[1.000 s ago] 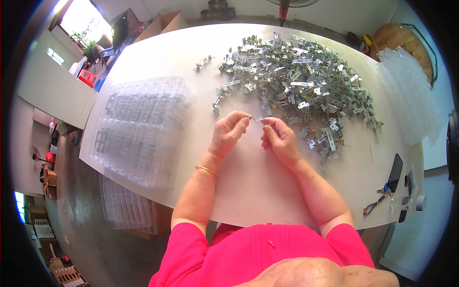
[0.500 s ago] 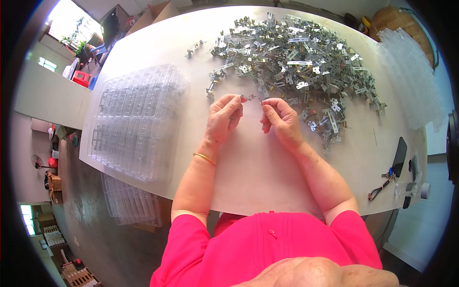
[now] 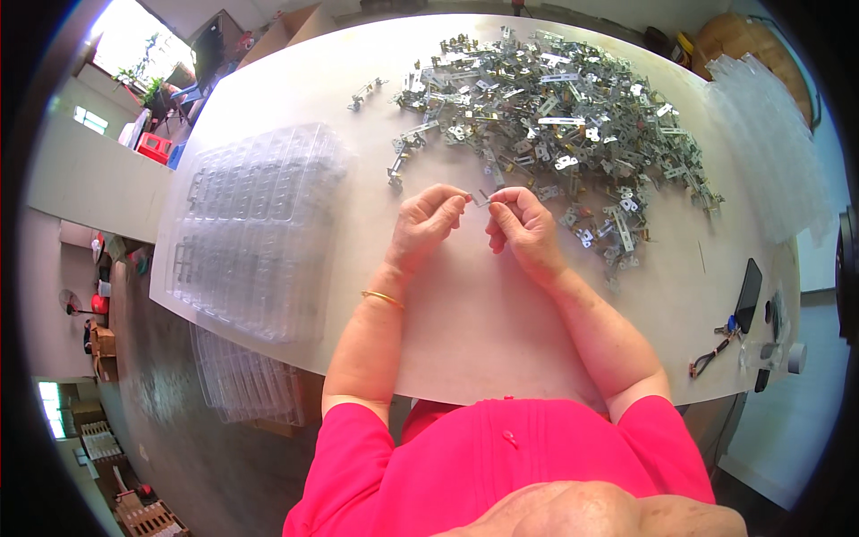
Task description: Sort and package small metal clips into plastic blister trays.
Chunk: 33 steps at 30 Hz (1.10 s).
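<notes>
Both hands are raised close together over the table, just in front of a large heap of small metal brackets [image 3: 559,121]. My left hand [image 3: 423,224] is closed in a pinch, thumb against forefinger. My right hand [image 3: 528,231] pinches too, thumb and forefinger together and the other fingers curled. Between the two sets of fingertips shows a small, thin metal part [image 3: 481,198], seemingly touched by both; its exact shape is too small to make out.
Stacked clear plastic blister trays [image 3: 246,233] cover the table's left side. More clear trays [image 3: 774,148] lie along the right edge. A dark phone [image 3: 748,294] and keys on a strap [image 3: 716,351] rest at right. One linked bracket piece [image 3: 366,92] lies apart from the heap.
My left fingertips have moved right and slightly nearer to my right hand. The small metal part between them has turned and looks different. My right hand has barely moved.
</notes>
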Motion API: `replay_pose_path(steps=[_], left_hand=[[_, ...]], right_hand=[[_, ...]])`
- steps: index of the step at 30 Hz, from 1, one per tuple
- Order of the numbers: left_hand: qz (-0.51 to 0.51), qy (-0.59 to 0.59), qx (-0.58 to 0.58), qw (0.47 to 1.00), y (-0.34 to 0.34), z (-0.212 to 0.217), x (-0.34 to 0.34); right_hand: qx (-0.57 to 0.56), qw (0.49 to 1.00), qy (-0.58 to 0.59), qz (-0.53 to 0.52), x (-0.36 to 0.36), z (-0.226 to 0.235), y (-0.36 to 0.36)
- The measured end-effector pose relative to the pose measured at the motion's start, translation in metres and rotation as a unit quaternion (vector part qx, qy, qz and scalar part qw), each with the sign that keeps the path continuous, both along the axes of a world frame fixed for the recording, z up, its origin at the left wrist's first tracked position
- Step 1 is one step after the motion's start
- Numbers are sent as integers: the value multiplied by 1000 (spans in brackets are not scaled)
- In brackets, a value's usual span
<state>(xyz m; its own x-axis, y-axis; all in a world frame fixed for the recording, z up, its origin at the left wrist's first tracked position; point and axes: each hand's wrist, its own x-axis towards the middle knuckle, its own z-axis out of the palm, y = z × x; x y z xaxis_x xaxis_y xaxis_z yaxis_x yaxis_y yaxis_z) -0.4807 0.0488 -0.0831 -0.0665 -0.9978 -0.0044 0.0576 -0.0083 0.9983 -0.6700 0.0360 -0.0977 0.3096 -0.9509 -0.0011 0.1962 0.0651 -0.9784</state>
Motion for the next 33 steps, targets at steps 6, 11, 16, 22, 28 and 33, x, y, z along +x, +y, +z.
replay_pose_path(steps=[6,11,16,22,28,33], left_hand=[[-43,-23,0,999,-1,-4,3],[-73,8,6,997,-3,-7,4],[-143,31,8,989,1,-2,4],[-134,33,64,988,0,-1,-2],[-83,78,103,988,-2,2,9],[-116,97,117,982,-2,5,9]], right_hand=[[69,994,-38,80,-7,1,-6],[103,987,-101,72,-10,6,-8],[85,980,-140,111,-14,-4,-14],[-19,990,-138,-21,-7,-1,-4],[-173,985,-1,-11,-5,-1,1],[-258,963,70,-19,-2,-4,0]])
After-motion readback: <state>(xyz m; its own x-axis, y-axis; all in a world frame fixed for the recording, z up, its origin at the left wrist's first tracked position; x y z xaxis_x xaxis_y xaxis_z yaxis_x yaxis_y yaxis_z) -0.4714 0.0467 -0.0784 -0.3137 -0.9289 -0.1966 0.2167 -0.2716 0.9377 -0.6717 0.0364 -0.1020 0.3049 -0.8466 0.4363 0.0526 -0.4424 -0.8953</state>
